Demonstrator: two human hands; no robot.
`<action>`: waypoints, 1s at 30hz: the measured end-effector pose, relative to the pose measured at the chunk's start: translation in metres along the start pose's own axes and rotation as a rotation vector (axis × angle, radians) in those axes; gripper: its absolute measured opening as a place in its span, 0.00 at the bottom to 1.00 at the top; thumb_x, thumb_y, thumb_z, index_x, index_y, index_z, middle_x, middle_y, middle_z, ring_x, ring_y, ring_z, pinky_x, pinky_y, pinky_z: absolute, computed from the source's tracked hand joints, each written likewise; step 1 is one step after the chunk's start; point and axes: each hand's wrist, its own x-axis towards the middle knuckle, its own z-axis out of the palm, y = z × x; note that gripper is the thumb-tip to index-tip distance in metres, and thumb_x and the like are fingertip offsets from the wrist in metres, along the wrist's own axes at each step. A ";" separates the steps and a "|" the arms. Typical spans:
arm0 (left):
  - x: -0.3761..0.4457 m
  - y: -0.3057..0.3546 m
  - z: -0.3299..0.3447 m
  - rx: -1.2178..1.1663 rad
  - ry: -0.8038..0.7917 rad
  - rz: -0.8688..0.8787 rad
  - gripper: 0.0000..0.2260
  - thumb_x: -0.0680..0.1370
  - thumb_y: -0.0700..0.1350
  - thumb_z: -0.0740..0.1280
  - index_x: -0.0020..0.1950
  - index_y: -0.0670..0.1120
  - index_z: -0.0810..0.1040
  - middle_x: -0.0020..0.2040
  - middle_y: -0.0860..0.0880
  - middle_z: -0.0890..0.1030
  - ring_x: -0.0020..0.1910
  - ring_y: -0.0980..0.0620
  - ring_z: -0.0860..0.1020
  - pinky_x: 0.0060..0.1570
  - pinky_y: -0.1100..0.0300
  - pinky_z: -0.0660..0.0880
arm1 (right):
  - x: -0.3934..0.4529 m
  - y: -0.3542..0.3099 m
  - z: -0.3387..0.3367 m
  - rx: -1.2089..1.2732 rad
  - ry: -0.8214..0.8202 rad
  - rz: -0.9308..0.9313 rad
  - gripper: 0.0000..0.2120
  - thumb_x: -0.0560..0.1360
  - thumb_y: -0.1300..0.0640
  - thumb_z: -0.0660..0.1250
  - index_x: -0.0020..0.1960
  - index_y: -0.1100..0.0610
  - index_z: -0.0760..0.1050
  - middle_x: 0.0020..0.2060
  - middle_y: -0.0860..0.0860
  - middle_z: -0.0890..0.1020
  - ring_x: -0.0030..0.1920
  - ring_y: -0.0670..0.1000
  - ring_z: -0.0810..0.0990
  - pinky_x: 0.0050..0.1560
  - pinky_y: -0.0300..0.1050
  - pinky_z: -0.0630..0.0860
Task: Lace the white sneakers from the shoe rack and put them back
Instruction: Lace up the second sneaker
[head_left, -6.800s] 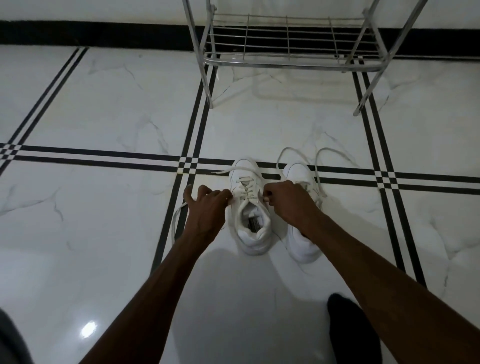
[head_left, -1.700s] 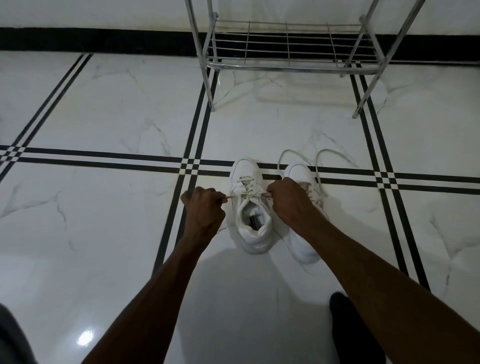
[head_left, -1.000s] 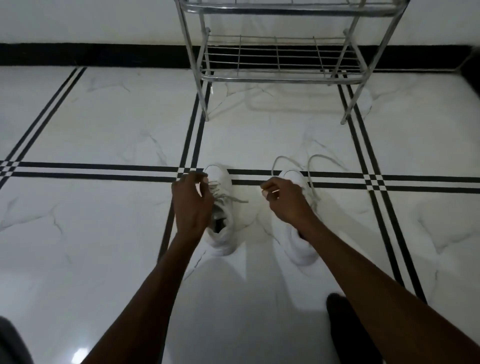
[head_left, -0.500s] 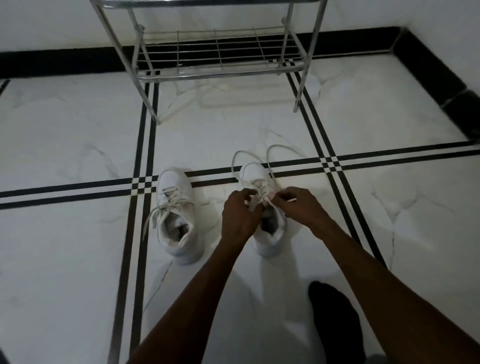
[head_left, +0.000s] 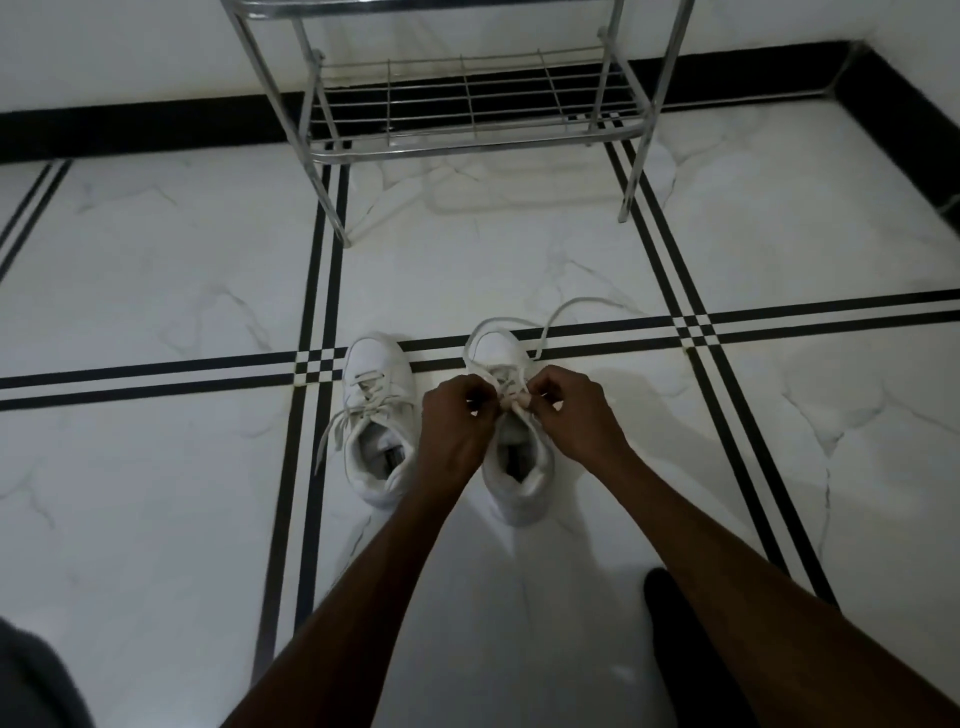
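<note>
Fingertips of both hands are pinching white lace ends over the tongue of the right sneaker (head_left: 519, 467). The left hand (head_left: 457, 421) is curling closed on the lace (head_left: 506, 387) at the upper eyelets; the right hand (head_left: 571, 410) is doing the same from the other side, thumb and forefinger pressing together on a lace tip. The knuckles of the two hands are sitting just apart.

The right sneaker is standing upright on the floor, toe pointing toward the rack, collar open and padded. Two long flat lace loops (head_left: 550, 322) are trailing forward past its toe, lying across the black stripes.

The left sneaker (head_left: 379, 421) is standing just beside it, toes parallel, not touching. Its lacing is crossing up the front, with loose ends (head_left: 332, 436) hanging down its outer side. A dark label is showing inside the heel. Both shoes are looking like smooth white leather-like material with rounded toes.

The floor (head_left: 156, 519) is glossy white marble-patterned tile with grey veining, crossed by paired black inlay stripes (head_left: 156, 376). Both sneakers are sitting at the stripe running left to right.

The shoe rack (head_left: 467, 104) is standing beyond, well apart from the shoes: shiny metal tubing, wire-grid lower shelf. A black skirting (head_left: 130, 130) is running along the white wall, turning the corner at right.

A dark foot or sock (head_left: 670, 613) is showing near the bottom edge.
</note>
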 end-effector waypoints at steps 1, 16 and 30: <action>-0.001 -0.003 0.000 0.007 0.016 0.020 0.04 0.74 0.43 0.73 0.40 0.45 0.83 0.38 0.48 0.85 0.40 0.50 0.83 0.45 0.51 0.80 | -0.001 -0.001 0.004 -0.011 0.002 -0.013 0.04 0.76 0.56 0.72 0.45 0.54 0.77 0.43 0.50 0.84 0.44 0.49 0.82 0.44 0.44 0.79; 0.006 -0.001 -0.019 -0.349 0.012 -0.044 0.13 0.82 0.51 0.66 0.49 0.45 0.86 0.45 0.50 0.88 0.48 0.53 0.85 0.53 0.52 0.82 | 0.011 -0.030 -0.009 0.512 -0.086 0.222 0.09 0.78 0.52 0.68 0.54 0.55 0.83 0.46 0.50 0.88 0.48 0.49 0.86 0.43 0.46 0.80; 0.007 0.009 -0.034 -0.370 -0.201 0.080 0.19 0.86 0.51 0.54 0.51 0.37 0.74 0.42 0.43 0.79 0.43 0.50 0.78 0.48 0.48 0.76 | 0.021 -0.063 -0.031 -0.059 -0.408 -0.147 0.11 0.74 0.45 0.72 0.43 0.53 0.85 0.40 0.51 0.87 0.42 0.50 0.85 0.45 0.49 0.80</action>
